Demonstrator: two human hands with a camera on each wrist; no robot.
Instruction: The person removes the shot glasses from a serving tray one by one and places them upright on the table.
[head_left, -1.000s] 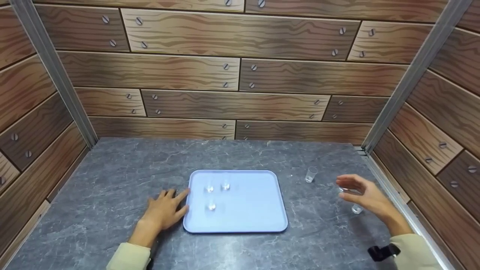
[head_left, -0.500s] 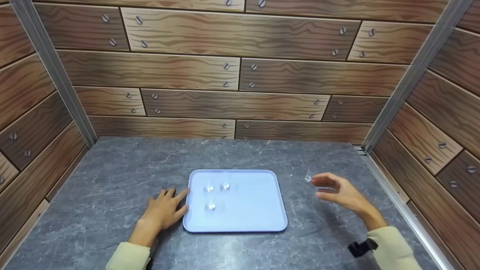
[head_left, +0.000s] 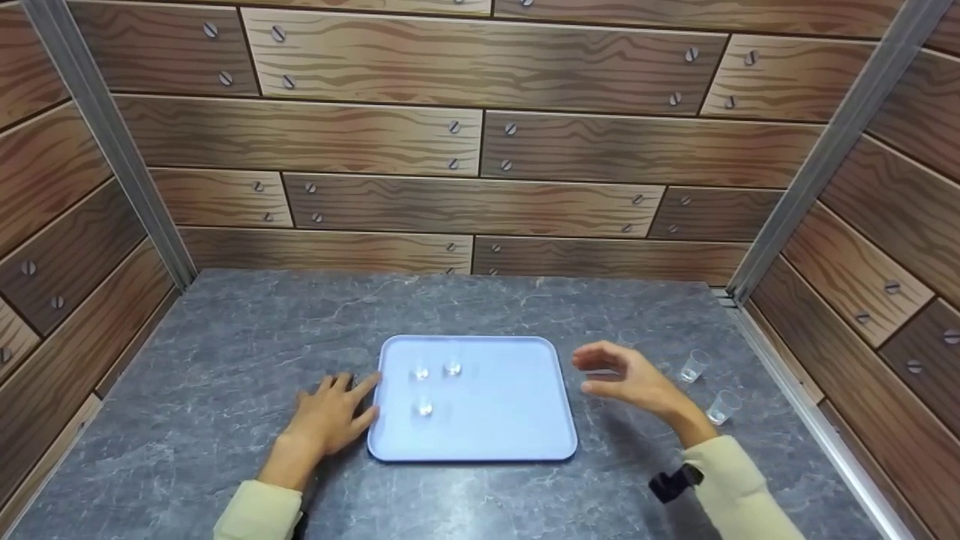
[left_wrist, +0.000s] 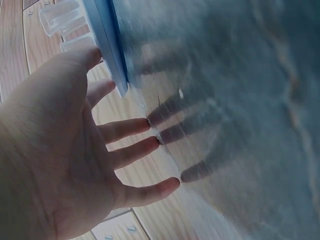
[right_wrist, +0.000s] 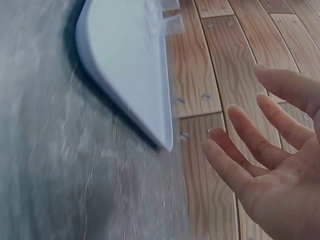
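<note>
A light blue tray [head_left: 495,427] lies on the table with three small clear shot glasses [head_left: 425,409] standing on its left half. My left hand [head_left: 324,420] rests at the tray's left edge, thumb and index finger touching the rim, the other fingers spread with tips on the table. Just right of the tray, my right hand [head_left: 626,379] hovers above the table, fingers gently bent and apart. In the right wrist view, nothing lies between the fingers [right_wrist: 250,137]. Behind that hand, a faint glass rim [head_left: 626,339] shows, mostly hidden.
Two more shot glasses, a farther glass [head_left: 694,366] and a nearer glass [head_left: 724,407], stand on the grey marbled table [head_left: 247,322] at the right. Wood-patterned walls [head_left: 375,135] close in the back and both sides, with metal posts [head_left: 832,150] at the corners.
My right hand has swept left from the glasses at the right toward the tray, uncovering two of them and now covering most of a third. My left hand stays at the tray's edge.
</note>
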